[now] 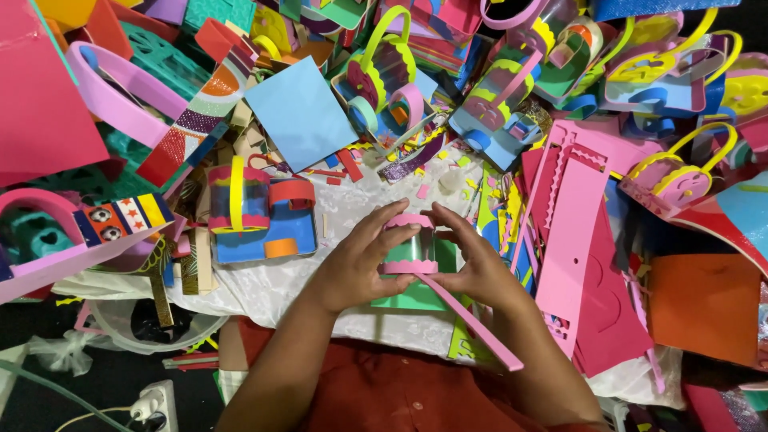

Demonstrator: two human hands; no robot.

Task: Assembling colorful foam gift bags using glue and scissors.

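Note:
Both hands hold a small clear plastic cylinder [410,246] with pink foam bands around its top and bottom. My left hand [360,260] grips its left side, thumb up by the top band. My right hand [474,260] grips its right side. A long pink foam strip [472,324] runs from the cylinder's base down to the right, toward my lap. A green foam sheet [416,296] lies under the hands on a white cloth [352,212].
Finished foam baskets with handles are piled at the back [384,80] and right [680,172]. A blue and red basket [260,212] lies left of my hands. Pink cut foam sheets [572,240] lie to the right. A power strip [152,404] sits bottom left.

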